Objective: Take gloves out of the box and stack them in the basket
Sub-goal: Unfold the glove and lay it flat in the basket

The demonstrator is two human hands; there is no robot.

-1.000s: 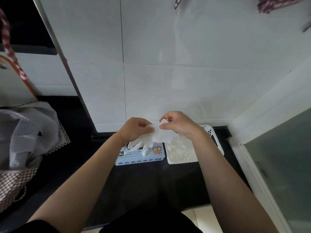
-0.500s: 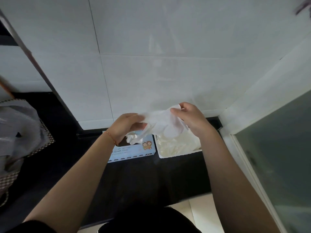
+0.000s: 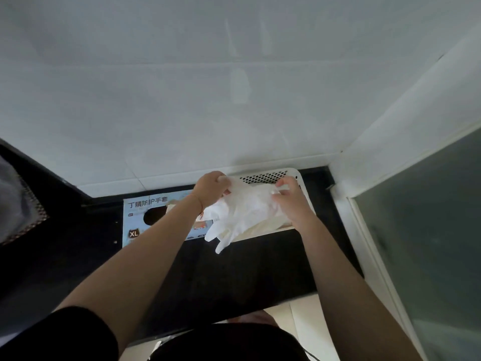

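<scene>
A white disposable glove (image 3: 242, 214) hangs stretched between my two hands, its fingers dangling down over the dark counter. My left hand (image 3: 212, 187) pinches the cuff's left corner and my right hand (image 3: 290, 198) pinches the right corner. Both hold it over the white perforated basket (image 3: 265, 176), which stands against the wall. Pale gloves lie in the basket, mostly hidden behind the held glove. To the basket's left lies the light blue glove box (image 3: 145, 204), marked XL, with a dark oval opening on top.
The black counter (image 3: 234, 277) runs along a white tiled wall (image 3: 234, 100). A frosted glass panel (image 3: 429, 230) with a white frame closes off the right side. A checked bag (image 3: 18, 204) sits at the far left edge.
Both hands have carried the glove rightward from above the box to above the basket. The glove is now spread wider between them. The camera has tilted down and to the right.
</scene>
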